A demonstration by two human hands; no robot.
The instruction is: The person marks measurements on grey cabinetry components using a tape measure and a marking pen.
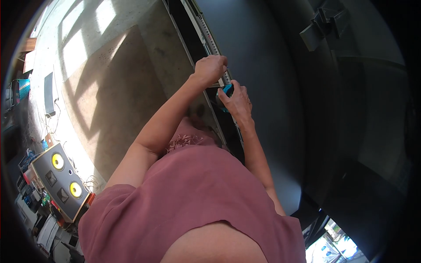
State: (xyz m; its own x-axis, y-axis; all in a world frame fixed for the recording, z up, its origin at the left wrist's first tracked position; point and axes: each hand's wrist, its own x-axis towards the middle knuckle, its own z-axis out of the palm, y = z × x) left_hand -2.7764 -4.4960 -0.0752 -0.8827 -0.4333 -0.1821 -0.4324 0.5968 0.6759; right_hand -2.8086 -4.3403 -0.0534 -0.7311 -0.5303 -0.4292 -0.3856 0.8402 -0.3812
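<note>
My right hand is wrapped round a teal and black tape measure beside the edge of a large dark panel. The pulled-out blade of the tape measure runs away from its case along a narrow, light-edged frame. Just beyond the case, my left hand is closed over the frame and beside the blade. Its fingertips are turned away, so what they pinch is hidden.
A wide dark flat panel fills the right side. To the left lies a concrete floor with sunlit patches. A loudspeaker with yellow cones stands at lower left among cables and clutter. A dark bracket is at upper right.
</note>
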